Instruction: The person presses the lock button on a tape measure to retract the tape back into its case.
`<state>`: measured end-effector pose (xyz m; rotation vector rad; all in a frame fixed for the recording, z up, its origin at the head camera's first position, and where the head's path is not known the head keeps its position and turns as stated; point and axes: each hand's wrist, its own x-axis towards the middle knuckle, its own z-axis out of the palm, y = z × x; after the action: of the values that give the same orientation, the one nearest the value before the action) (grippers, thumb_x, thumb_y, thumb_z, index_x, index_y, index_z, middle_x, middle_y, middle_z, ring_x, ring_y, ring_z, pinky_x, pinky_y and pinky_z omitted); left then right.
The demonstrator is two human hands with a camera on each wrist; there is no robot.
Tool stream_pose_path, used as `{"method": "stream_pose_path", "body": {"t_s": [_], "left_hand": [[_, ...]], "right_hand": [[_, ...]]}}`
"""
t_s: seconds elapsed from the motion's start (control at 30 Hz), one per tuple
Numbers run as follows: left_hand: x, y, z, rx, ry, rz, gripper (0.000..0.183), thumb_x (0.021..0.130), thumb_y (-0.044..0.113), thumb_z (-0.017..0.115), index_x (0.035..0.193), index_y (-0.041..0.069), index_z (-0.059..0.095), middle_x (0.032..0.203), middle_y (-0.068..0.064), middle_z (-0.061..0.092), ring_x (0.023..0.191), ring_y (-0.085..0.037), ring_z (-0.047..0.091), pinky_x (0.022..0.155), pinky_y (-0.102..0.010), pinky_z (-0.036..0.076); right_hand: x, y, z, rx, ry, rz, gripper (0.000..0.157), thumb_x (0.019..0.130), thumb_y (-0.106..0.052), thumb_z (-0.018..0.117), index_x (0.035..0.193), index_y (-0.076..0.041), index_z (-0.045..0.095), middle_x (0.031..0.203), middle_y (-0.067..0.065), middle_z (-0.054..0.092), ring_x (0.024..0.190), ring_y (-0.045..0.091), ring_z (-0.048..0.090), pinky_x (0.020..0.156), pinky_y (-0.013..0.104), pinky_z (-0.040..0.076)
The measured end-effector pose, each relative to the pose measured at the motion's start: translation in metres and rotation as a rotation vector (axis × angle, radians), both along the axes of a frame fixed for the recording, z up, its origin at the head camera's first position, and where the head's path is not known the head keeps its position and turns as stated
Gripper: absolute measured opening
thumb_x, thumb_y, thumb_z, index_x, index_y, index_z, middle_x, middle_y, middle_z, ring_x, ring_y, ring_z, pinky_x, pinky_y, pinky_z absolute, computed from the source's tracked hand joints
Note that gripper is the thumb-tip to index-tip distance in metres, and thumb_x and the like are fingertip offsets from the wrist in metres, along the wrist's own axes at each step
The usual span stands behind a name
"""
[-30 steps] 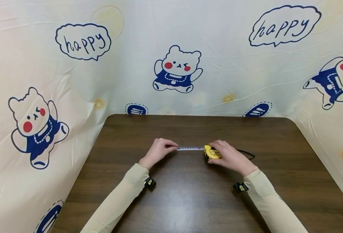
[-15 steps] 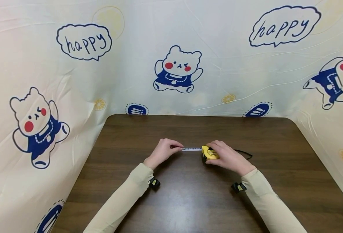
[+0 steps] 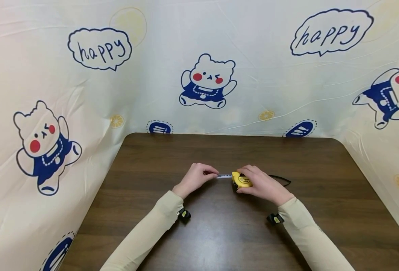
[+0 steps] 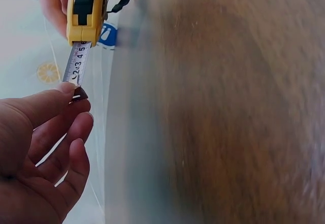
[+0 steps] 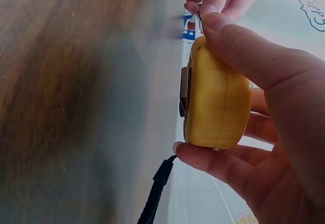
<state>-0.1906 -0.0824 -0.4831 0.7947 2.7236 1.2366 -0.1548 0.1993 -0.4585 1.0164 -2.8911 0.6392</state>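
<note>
A yellow tape measure (image 3: 242, 180) is gripped in my right hand (image 3: 263, 185), thumb on one side and fingers round the other in the right wrist view. From its mouth a short length of white measuring blade (image 4: 77, 62) runs out to the left, with low numbers showing. My left hand (image 3: 196, 178) pinches the blade's end, by the dark end hook (image 4: 79, 93), between thumb and fingers. A black wrist strap (image 5: 158, 188) trails from the case. Both hands are over the far middle part of the table.
The brown wooden table (image 3: 199, 233) has rounded far corners. Behind and beside it hangs a pale curtain (image 3: 152, 90) with bear and "happy" prints. Each wrist wears a small black camera, such as the left wrist camera (image 3: 184, 215).
My left hand has moved right and my right hand slightly left, both keeping their hold. The exposed blade between them has become shorter.
</note>
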Motion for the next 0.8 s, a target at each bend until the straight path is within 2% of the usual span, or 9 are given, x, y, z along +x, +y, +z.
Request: {"method": "stream_pose_path", "body": {"t_s": [0.37,0.63,0.8], "left_hand": [[0.003,0.014,-0.002,0.003,-0.026,-0.029,0.011,0.097,0.016,0.076,0.104,0.015,0.084,0.101,0.004,0.079,0.093,-0.008,0.071,0.083,-0.026,0.058],[0.005,0.019,-0.004,0.008,-0.030,-0.056,0.013,0.097,0.015,0.075,0.107,0.010,0.082,0.100,0.002,0.079,0.091,-0.007,0.071,0.082,-0.025,0.057],[0.006,0.023,-0.005,0.011,-0.023,-0.069,0.012,0.097,0.014,0.075,0.107,0.011,0.082,0.099,0.001,0.079,0.090,-0.007,0.071,0.081,-0.025,0.057]], "right_hand": [[0.002,-0.005,-0.002,0.014,-0.039,0.030,0.062,0.089,-0.037,0.084,0.137,-0.003,0.062,0.129,0.008,0.063,0.114,0.022,0.060,0.099,0.044,0.054],[0.004,-0.008,-0.003,0.013,-0.025,0.052,0.061,0.088,-0.035,0.085,0.135,-0.002,0.063,0.127,0.008,0.063,0.112,0.021,0.061,0.095,0.043,0.055],[0.005,-0.011,-0.004,0.013,-0.034,0.066,0.061,0.089,-0.035,0.085,0.135,-0.003,0.063,0.126,0.007,0.063,0.111,0.020,0.060,0.094,0.042,0.055]]}}
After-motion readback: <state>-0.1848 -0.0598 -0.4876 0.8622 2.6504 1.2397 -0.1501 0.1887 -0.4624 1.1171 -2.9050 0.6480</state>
